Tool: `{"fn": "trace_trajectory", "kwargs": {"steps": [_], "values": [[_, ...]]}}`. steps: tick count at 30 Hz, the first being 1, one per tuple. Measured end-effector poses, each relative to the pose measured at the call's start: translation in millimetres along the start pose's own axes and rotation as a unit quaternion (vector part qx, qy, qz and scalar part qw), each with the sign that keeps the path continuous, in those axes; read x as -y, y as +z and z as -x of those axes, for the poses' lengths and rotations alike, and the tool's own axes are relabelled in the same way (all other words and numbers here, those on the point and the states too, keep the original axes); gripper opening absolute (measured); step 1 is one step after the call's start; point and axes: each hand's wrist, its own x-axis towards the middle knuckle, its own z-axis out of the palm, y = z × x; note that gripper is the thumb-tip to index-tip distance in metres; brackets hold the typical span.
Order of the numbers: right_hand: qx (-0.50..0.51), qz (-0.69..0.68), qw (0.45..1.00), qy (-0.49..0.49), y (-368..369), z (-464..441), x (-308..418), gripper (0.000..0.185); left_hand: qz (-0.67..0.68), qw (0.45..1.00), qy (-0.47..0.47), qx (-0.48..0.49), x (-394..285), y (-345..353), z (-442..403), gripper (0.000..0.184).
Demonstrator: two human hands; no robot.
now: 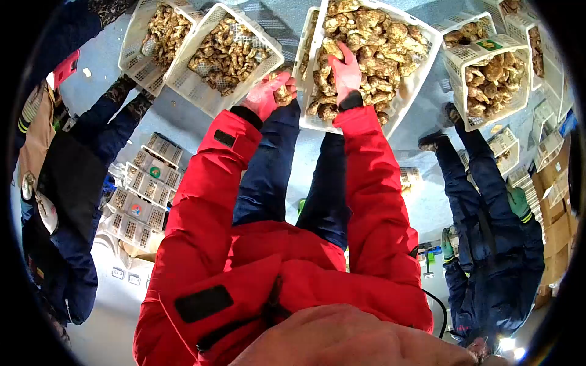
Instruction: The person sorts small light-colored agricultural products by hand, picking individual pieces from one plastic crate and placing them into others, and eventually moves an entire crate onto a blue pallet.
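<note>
My left hand [268,96], in a pink glove, is closed around a brown, knobbly mushroom [282,95] beside my knee. Pink-gloved too, my right hand [346,71] reaches into a large white crate [421,67] filled with similar mushrooms [378,52]. Its thumb and finger pinch a pale brown mushroom [331,47] near the crate's left side. The other fingers of that hand are partly hidden. Left of my left hand stands a tilted white crate [276,53], holding smaller mushrooms [226,58].
Another crate [137,58] of small mushrooms stands at the upper left. On the right, a crate [497,116] holds bigger mushrooms. One person [67,201] stands left, another [488,232] right. Stacked crates [143,183] and cardboard boxes [555,213] line the sides.
</note>
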Motion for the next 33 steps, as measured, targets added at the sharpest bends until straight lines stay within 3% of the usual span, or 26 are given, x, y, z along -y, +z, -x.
{"fn": "trace_trajectory", "kwargs": {"steps": [2,4,6,8,10,11,12,13,14,16,18,20,21,22,24,27,28,29,30,33], "values": [[0.122,-0.223,0.967,-0.03,-13,43,20,0.046,0.039,0.992,0.037,0.118,8,0,-3,0.028],[0.127,-0.183,0.973,-0.063,-16,70,30,0.048,-0.001,0.999,0.005,0.041,7,29,1,0.033],[0.19,-0.216,0.958,-0.005,-19,93,40,0.051,0.03,0.993,0.052,0.098,10,49,0,0.032],[0.197,-0.098,0.972,-0.082,-15,97,34,0.054,0.095,0.975,0.047,0.194,13,53,0,0.027],[0.183,-0.038,0.974,-0.126,-14,107,39,0.056,-0.08,0.974,0.131,0.167,17,56,5,0.027],[0.151,0.124,0.96,-0.199,-14,107,36,0.054,-0.135,0.965,0.165,0.155,19,58,8,0.028],[0.112,0.283,0.916,-0.261,-16,106,38,0.053,-0.04,0.983,0.087,0.158,19,53,7,0.029],[0.112,0.313,0.89,-0.311,-21,104,41,0.05,0.059,0.988,0.01,0.146,19,49,6,0.03],[0.103,0.334,0.875,-0.335,-22,106,49,0.046,0.058,0.989,0.018,0.136,20,49,9,0.031],[0.108,0.315,0.887,-0.32,-29,110,49,0.044,0.05,0.992,0.02,0.113,21,49,15,0.029],[0.127,0.253,0.932,-0.224,-44,109,54,0.039,0.01,0.997,0.005,0.076,22,53,19,0.032],[0.011,0.151,0.981,-0.118,-84,77,24,0.037,-0.001,0.991,0.03,0.133,22,60,24,0.033],[-0.052,0.079,0.993,-0.078,-107,54,6,0.037,-0.041,0.997,0.016,0.065,28,47,18,0.028],[-0.112,-0.018,0.992,-0.048,-129,29,-8,0.039,-0.05,0.997,0.005,0.061,29,49,18,0.027],[-0.274,0.189,0.934,-0.127,-143,15,25,0.046,-0.068,0.996,-0.014,0.051,32,50,20,0.026],[-0.264,0.478,0.835,-0.065,-168,-36,31,0.052,-0.034,0.997,-0.019,0.069,43,38,18,0.031],[-0.254,0.537,0.804,-0.039,-166,-39,48,0.054,-0.031,0.996,-0.018,0.082,47,33,18,0.032],[-0.255,0.541,0.798,-0.072,-178,-62,33,0.055,-0.029,0.995,-0.018,0.096,52,28,18,0.034],[-0.239,0.583,0.776,-0.015,-176,-67,39,0.05,-0.027,0.993,-0.017,0.111,55,23,18,0.037],[-0.216,0.642,0.736,-0.018,-179,-84,21,0.042,-0.031,0.987,-0.049,0.15,58,20,26,0.046]]}}
